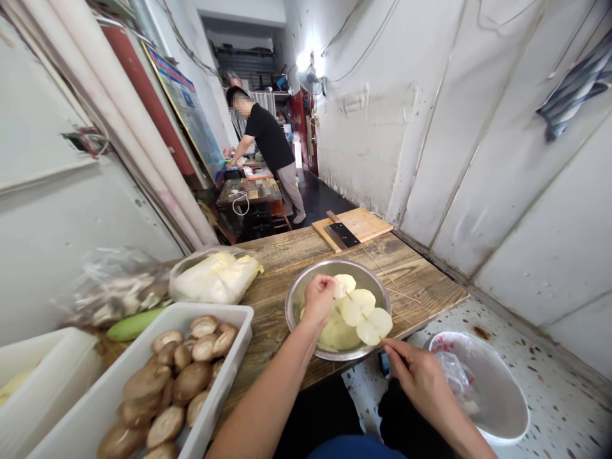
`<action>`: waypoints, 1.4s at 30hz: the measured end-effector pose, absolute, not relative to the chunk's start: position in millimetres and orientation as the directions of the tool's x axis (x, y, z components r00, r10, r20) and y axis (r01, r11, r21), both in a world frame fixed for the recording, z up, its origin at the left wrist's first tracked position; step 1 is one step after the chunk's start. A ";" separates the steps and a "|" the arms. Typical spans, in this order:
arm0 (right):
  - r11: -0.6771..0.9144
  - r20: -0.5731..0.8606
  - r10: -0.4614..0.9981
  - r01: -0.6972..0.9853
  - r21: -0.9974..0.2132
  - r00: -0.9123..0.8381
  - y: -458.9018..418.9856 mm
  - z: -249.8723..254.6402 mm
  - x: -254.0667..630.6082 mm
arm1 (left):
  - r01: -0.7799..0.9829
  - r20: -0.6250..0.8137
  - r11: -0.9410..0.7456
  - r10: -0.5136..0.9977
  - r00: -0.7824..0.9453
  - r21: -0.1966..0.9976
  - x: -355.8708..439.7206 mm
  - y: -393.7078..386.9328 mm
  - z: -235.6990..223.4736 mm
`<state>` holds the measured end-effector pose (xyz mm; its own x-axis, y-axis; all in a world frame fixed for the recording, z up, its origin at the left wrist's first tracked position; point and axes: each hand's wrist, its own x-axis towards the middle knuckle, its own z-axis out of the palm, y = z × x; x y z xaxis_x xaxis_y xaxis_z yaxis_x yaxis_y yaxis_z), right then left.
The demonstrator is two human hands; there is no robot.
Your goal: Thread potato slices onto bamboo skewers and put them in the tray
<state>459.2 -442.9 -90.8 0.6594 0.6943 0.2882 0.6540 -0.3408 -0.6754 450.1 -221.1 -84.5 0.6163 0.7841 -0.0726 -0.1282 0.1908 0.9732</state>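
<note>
My right hand (415,366) pinches the near end of a thin wooden skewer (381,338) over the front rim of a metal bowl (292,306). Three pale yellow potato slices (359,307) are threaded along it, spaced apart. At the skewer's far end, my left hand (320,299) holds the edge of the last slice between thumb and fingers. More pale slices (337,335) lie in the bowl below. Several bare skewers (382,268) rest on the wooden table to the right of the bowl.
A cleaver (343,234) lies on a cutting board (368,223) behind the bowl. To the left stand a white tub (241,325) of mushrooms, a bagged pale vegetable (217,277) and a green gourd (131,325). A white bin (507,395) is at lower right. A person (270,140) bends over another table.
</note>
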 end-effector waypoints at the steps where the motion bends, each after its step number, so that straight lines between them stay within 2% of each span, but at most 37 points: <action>1: -0.338 0.299 0.690 0.659 -0.672 0.659 -442.9 -90.9 458.4 | -0.136 -0.130 0.277 0.759 0.638 0.951 450.3 -221.0 -84.1; 5: -0.320 0.313 0.691 0.664 -0.676 0.652 -443.3 -93.8 456.5 | -0.159 -0.285 0.526 0.662 0.693 0.835 450.2 -217.7 -80.8; 11: -0.286 0.264 0.706 0.605 -0.743 0.658 -446.5 -99.7 462.1 | -0.110 -0.340 0.690 0.481 0.808 0.715 448.0 -209.4 -76.3; 18: -0.269 0.193 0.715 0.520 -0.811 0.671 -447.9 -104.6 467.5 | -0.084 -0.340 0.686 0.459 0.821 0.723 445.5 -208.7 -71.2; 23: -0.243 0.241 0.702 0.543 -0.804 0.670 -442.8 -103.5 465.7 | -0.076 -0.336 0.700 0.432 0.837 0.710 445.4 -205.8 -65.6; 31: -0.289 0.313 0.646 0.602 -0.744 0.697 -434.3 -97.2 461.7 | -0.020 -0.335 0.675 0.391 0.857 0.738 447.8 -201.0 -56.2; 36: -0.312 0.366 0.609 0.637 -0.705 0.704 -418.8 -90.4 459.9 | -0.134 -0.255 0.660 0.457 0.852 0.739 455.0 -208.4 -55.8; 39: -0.313 0.360 0.597 0.622 -0.718 0.717 -410.0 -89.8 458.4 | -0.187 -0.170 0.626 0.465 0.869 0.757 453.1 -218.4 -60.5; 42: -0.303 0.352 0.587 0.601 -0.740 0.729 -405.0 -90.8 457.3 | -0.240 -0.133 0.649 0.471 0.872 0.722 447.8 -229.3 -65.1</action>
